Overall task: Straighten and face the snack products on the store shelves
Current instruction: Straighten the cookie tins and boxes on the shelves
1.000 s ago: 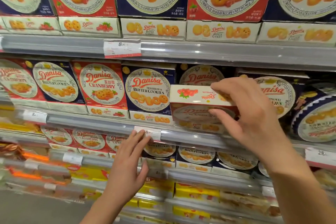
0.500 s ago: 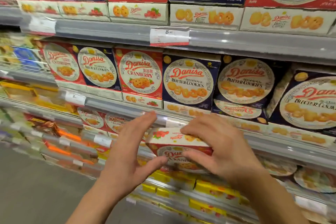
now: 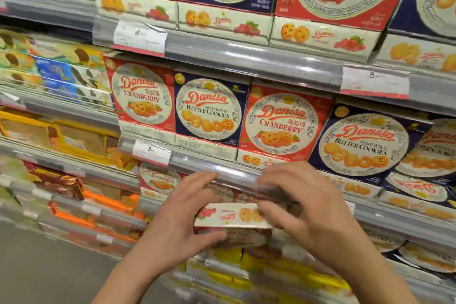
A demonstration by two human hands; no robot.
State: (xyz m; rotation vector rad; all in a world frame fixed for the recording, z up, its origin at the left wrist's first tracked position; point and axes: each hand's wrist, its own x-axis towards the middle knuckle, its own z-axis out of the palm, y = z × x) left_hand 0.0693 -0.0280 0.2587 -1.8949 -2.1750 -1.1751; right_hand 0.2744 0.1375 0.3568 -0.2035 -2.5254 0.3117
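Both hands, left hand (image 3: 172,224) and right hand (image 3: 308,217), grip cranberry box (image 3: 232,217) endwise, long axis parallel to shelf edge (image 3: 222,170) just above.

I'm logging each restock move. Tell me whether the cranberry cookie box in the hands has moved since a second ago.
Yes. The cranberry box, held by the left hand and right hand, has come down from the middle shelf row to below that shelf's rail.

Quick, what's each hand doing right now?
Left hand: holds the cookie box, thumb under it.
Right hand: grips the same box.
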